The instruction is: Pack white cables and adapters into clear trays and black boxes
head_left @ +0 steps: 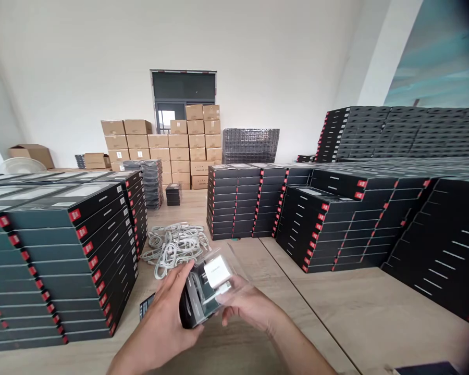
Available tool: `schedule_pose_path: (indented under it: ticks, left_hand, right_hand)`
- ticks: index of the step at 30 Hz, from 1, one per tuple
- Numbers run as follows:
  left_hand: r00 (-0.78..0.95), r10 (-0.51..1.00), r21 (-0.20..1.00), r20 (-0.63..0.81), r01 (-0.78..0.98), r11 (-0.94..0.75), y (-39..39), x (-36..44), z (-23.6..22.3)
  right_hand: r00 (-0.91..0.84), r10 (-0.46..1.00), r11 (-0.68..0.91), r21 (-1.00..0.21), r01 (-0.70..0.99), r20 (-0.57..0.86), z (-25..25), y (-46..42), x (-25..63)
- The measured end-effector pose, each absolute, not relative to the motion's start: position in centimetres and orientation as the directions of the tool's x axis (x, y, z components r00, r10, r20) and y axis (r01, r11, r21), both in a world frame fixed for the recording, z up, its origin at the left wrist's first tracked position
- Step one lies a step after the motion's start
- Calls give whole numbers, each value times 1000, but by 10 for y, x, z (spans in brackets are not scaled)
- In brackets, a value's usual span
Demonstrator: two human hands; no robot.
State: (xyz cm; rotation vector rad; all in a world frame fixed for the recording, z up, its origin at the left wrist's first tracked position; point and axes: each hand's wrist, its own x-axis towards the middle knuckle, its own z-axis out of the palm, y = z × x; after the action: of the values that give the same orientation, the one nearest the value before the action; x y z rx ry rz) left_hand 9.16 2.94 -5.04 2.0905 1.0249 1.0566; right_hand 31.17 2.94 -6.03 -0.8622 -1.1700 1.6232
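Note:
My left hand (168, 312) is wrapped round the left side of a black box with a clear plastic cover (197, 294), tilted above the table. A white charger (218, 271) shows at the upper part of this package, with a white plug end below it. My right hand (250, 304) grips the package's right side, thumb near the white plug end; some of its fingers are hidden beneath. Just beyond the package lies a heap of coiled white cables (175, 245). A small dark printed piece (145, 304) pokes out beside my left wrist.
Stacks of black boxes with red labels stand at the left (97, 245), middle (242, 203) and right (328, 229) of the wooden table (273, 276). Behind are clear plastic trays (152, 182), a small black stack (174, 194) and brown cartons (180, 148). A seam crosses the tabletop.

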Motion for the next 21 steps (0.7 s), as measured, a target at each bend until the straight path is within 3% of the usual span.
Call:
schedule_pose_path:
  ticks: [2,5,8,11,19,21]
  left_hand:
    - [362,833,795,418,297,-528,26,99,-52]
    - [207,875,879,437,109,-464,19,114,-56]
    - [178,902,919,392,-121,-375,13,129,-60]
    - [235,892,906,386,-279,-319,12,135,-63]
    - [155,837,848,524,-189,-496,19,123,-56]
    - [143,865,864,480,-245,-439,21,121,-44]
  right_hand:
    - [-312,950,-70,-965,-252,13,-55,26,312]
    - [-149,973,150,-970,-189,179,-39,25,314]
    - [46,926,373,-927,37,374,-25,25,318]
    - [105,866,455,-858,239,488,-20,25,318]
    - [37,859,471,-817,334,510,-18,17,304]
    - [21,864,467,-818,336,502,-17,16,303]
